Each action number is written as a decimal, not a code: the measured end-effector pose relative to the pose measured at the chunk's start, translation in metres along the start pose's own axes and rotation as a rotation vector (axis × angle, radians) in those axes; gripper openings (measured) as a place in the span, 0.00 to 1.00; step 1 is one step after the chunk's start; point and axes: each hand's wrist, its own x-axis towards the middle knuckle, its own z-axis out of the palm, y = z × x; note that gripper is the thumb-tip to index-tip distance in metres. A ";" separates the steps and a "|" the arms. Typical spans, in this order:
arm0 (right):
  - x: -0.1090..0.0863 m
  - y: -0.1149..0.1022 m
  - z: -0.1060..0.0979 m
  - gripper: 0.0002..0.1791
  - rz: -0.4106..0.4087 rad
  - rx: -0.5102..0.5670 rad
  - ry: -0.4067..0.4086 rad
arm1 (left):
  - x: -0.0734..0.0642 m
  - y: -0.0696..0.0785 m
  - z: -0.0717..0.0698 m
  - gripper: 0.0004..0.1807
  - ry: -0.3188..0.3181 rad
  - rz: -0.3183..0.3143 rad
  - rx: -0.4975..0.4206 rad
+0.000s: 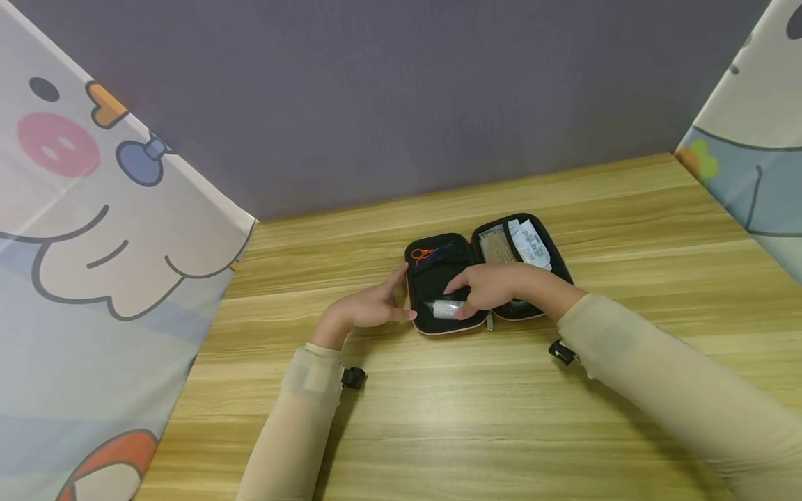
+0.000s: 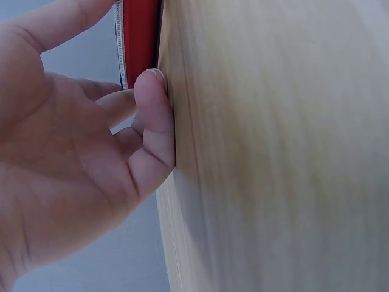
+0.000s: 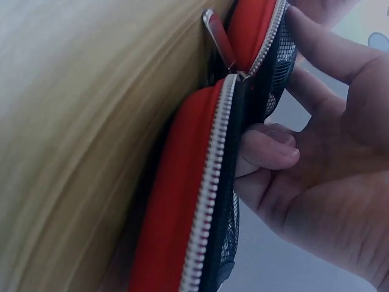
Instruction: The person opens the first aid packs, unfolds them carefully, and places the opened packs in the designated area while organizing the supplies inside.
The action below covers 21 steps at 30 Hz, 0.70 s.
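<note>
An unzipped first-aid case [image 1: 432,280], red outside and black inside, lies spread open on the wooden table. My left hand [image 1: 371,306] is at its left edge, with thumb and forefinger spread along the rim. In the lower part of the left half sits a white bandage roll [image 1: 445,309]; black mesh covers it in the right wrist view. My right hand [image 1: 495,284] reaches over the case from the right, thumb at the roll's right end and forefinger extended above it. Orange-handled scissors [image 1: 421,255] are tucked at the top of the left half.
Cotton swabs [image 1: 496,245] and white printed packets [image 1: 530,243] fill the right half, under a black strap. A metal zipper pull [image 1: 490,321] hangs at the front by the hinge. Behind the table [image 1: 432,417] rises a grey wall [image 1: 401,104]; cartoon-printed cloth [image 1: 125,229] borders the left side.
</note>
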 end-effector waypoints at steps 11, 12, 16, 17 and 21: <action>-0.002 -0.001 0.005 0.32 -0.020 0.071 0.023 | 0.000 -0.002 0.000 0.61 0.002 0.001 -0.012; -0.002 0.001 0.006 0.33 -0.018 0.080 0.025 | 0.000 -0.002 0.000 0.61 0.002 -0.002 -0.011; 0.000 0.002 0.010 0.38 0.005 0.036 0.032 | 0.000 -0.001 -0.001 0.60 0.000 0.003 -0.012; 0.000 0.000 0.010 0.39 0.014 0.010 0.030 | 0.000 -0.001 -0.001 0.60 0.000 0.005 -0.012; 0.001 -0.008 0.010 0.38 0.051 -0.092 0.006 | -0.001 0.000 -0.001 0.59 0.002 0.008 -0.009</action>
